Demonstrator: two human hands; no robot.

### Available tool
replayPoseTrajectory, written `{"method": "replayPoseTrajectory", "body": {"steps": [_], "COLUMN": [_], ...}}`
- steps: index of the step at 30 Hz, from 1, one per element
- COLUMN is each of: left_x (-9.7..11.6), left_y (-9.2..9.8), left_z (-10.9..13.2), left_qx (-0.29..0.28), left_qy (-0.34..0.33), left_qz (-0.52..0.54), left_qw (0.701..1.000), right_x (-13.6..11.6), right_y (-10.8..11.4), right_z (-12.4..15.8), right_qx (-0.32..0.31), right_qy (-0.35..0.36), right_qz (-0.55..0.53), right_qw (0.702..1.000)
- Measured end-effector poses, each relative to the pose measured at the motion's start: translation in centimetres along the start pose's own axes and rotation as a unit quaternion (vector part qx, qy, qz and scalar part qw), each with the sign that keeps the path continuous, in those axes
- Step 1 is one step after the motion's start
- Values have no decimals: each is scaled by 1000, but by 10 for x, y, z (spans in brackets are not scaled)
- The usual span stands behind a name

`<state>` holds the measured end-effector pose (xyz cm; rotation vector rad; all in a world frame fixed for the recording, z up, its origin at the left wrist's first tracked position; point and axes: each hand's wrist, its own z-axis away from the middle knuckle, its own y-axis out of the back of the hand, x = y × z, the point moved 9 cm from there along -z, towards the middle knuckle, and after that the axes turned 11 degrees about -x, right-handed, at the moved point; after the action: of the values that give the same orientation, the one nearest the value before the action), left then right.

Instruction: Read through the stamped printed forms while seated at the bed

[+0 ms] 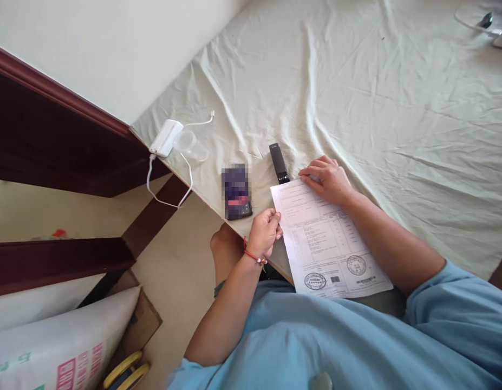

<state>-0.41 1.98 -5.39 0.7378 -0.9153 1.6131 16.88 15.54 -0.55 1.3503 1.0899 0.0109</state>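
A printed paper sheet (pixel 315 233) with round and oval ink stamps hangs partly over the table's near edge and my lap. My left hand (pixel 265 232), with a red beaded bracelet at its wrist, pinches the sheet's left edge. At the top edge of the paper, my right hand (pixel 326 179) has its thumb and fingers closed on it. A black stapler (pixel 278 161) lies just beyond the sheet, its near end touching or slightly under the paper. To the left of the stapler is a phone (pixel 237 192) with its screen blurred out.
Wrinkled pale cloth (pixel 364 103) covers the table. Near its left edge sit a white power bank (pixel 167 138), a cable that loops over the edge, and a clear plastic cup (pixel 190 145). A white sack (pixel 64 341) and a yellow-rimmed wheel (pixel 123 371) are low on the left.
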Motion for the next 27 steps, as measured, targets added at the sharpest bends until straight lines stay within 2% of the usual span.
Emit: {"method": "replayPoseTrajectory", "body": {"steps": [5,27], "left_x": [-1,-2], "left_y": [0,2], "left_z": [-1,-3], "left_qx": [0,2], "left_qy": [15,25], "left_qz": [-5,-5], "left_qw": [1000,1000], "right_x": [-5,0], "right_y": [-3,-6], "right_z": [0,-1], "right_qx": [-22,-24], "right_qy": [17,11], "right_qz": [-3,-12], "right_qw": [1000,1000]}}
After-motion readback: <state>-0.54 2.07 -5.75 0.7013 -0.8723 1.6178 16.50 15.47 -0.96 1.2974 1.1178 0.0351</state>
